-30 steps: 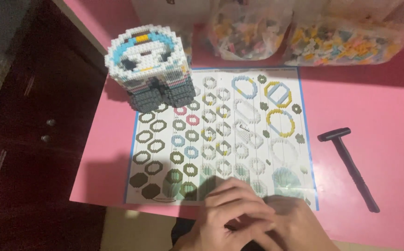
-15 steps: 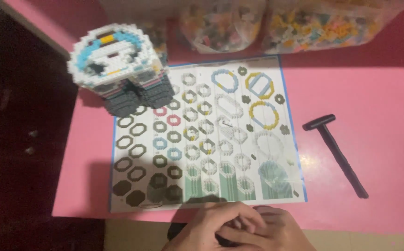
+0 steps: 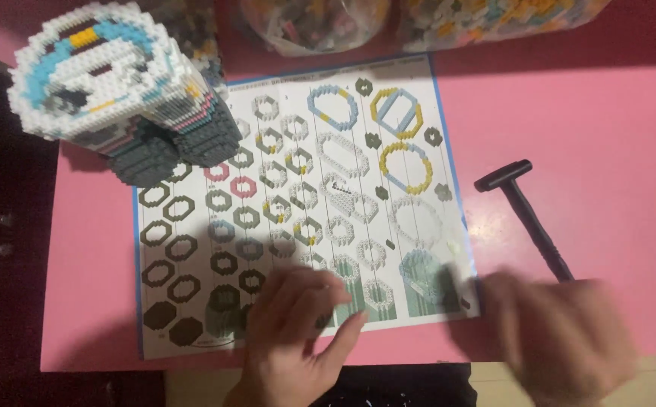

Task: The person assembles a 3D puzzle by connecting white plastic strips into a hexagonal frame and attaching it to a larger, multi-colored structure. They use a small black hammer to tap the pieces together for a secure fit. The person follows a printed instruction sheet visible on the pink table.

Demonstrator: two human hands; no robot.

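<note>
Pink tabletop (image 3: 614,151) is seen from above, w/ a dark cabinet front at the left edge. An instruction sheet (image 3: 298,203), blue-bordered and printed w/ rows of ring-shaped build steps, is laid flat on the table, roughly centre. At its upper left corner a tall block model (image 3: 109,83) is stood upright: white, grey and light blue, w/ a round top, its base overlapping the sheet's corner. Along the far edge, clear bags of small coloured blocks (image 3: 320,19) are lined up, partly cut off by the frame.

Left hand (image 3: 294,332) is laid palm-down on the sheet's lower edge, fingers spread and loose, nothing grasped; the fingertips are pressed on the printed rows near the bottom middle.

Right hand (image 3: 562,335) is seen at the lower right, just off the sheet's bottom right corner, over the pink surface. It is heavily blurred, so finger state can't be told; whether anything is held can't be made out either.

A black T-shaped tool (image 3: 524,215) is laid on the table to the right of the sheet, head toward the far side, handle angled toward the right hand; its near end is met by the blur, so contact can't be judged.
</note>
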